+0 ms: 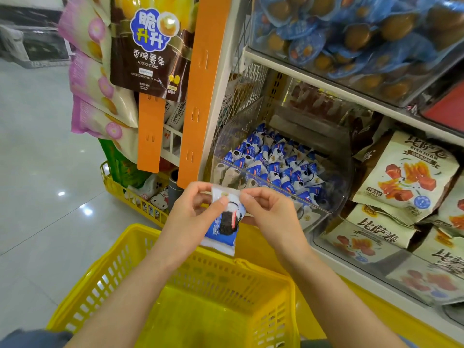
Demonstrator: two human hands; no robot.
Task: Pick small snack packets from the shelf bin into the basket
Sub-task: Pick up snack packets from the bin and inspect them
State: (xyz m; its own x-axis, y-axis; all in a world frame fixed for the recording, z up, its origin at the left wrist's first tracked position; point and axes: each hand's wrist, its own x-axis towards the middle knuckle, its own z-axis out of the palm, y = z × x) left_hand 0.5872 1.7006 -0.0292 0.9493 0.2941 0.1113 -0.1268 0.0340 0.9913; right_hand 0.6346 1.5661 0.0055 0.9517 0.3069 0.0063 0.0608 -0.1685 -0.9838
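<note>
Both hands meet at chest height over the basket: the left hand [192,216] grips the upper left part of a small blue-and-white snack packet [223,228], thumb pressed on its front and fingers curled behind, while the right hand [270,213] pinches the packet's top edge from the right between thumb and bent fingers. This packet hangs roughly upright, its sealed lower end pointing down, above the far rim of the yellow basket [100,275], which sits below the forearms and shows a bare mesh bottom. Just beyond the fingertips stands the clear shelf bin [337,194], its front wall close to the held packet, and inside it lies a heap of loose packets [272,164] of the same blue-and-white kind. To the right of the bin, beige pouches [406,177] printed with orange-red pieces are stacked, more of them lying in a clear tray on the shelf below. On the shelf above, blue-wrapped brown eggs [351,33] fill another clear bin. Left of the shelf runs an orange hanging strip [199,96], and beside it hang a brown potato-stick bag [148,46] and pink-and-cream bags [98,84]. Under these sits a second yellow basket [130,197] holding assorted goods on the shiny grey tiled floor [37,146]
</note>
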